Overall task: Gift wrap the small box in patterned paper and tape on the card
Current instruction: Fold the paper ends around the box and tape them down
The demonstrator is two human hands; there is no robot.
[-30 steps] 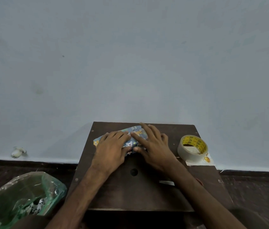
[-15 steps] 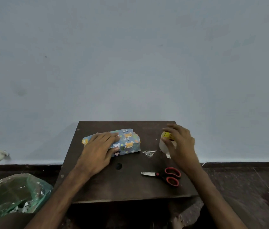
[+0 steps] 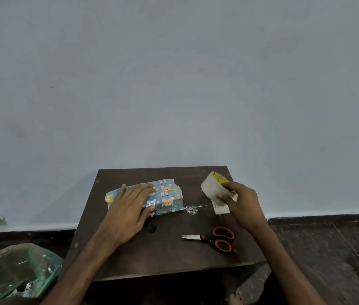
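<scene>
- Pale grey wall fills the background, with a dark floor strip below it. A green plastic bag (image 3: 13,271) sits at 8 o'clock off the dark wooden table (image 3: 163,258).
- At 11 o'clock on the table, the left hand (image 3: 130,210) lies flat with fingers straight and close together. It presses down on the wrapped box (image 3: 166,198). Bear-print paper covers every face that shows. No tape is visible on the right end.
- Just right of the box lies a crumpled tape scrap (image 3: 194,209).
- At 4 o'clock lie the scissors (image 3: 216,237), blades closed, tip toward 9, untouched.
- At 2 o'clock, the right hand (image 3: 243,205) has fingers and thumb curled round the tape roll (image 3: 214,189), tilted and clear of the table. A pale slip (image 3: 220,209) lies beneath; I cannot tell if it is the card.
- Change: a second ago both hands pressed the parcel and the roll stood on the table. The right hand has since left the parcel and lifted the roll.
- Reading: the folds are now held by one hand only, and taping looks next. The card is not yet on.
</scene>
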